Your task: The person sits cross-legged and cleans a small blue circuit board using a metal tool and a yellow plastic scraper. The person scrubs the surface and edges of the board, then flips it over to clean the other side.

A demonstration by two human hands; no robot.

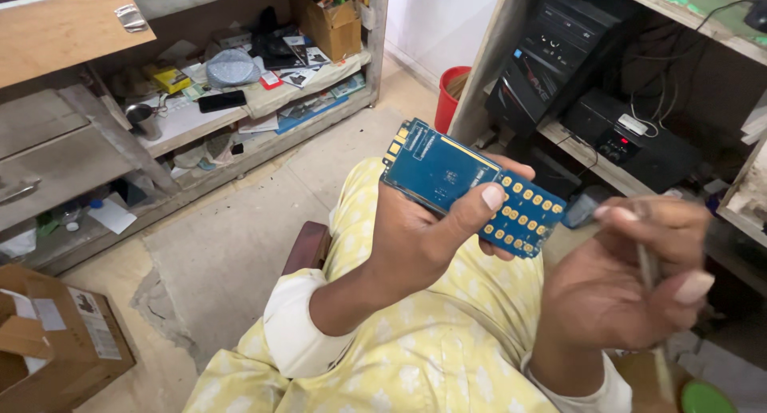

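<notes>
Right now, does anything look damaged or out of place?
The blue circuit board in the left hand looks whole. The right hand pinches a thin tool, blurred. The concrete floor has a chipped, broken edge near the cardboard box.

Right hand (619, 289): motion-blurred; thin stick-like tool (649, 273) in its fingers (691, 287) too smeared to identify, lower end lost behind the palm. Left hand (423, 237): covers the near edge and underside of the blue circuit board (467, 185); fingers behind the board hidden except tips at the far edge. Cardboard box (56, 341), near left: cut by the frame edge. Green round object (707, 399), near right: cut by the bottom edge. Small items on the far-left shelf (264, 97): too small to tell apart.
</notes>
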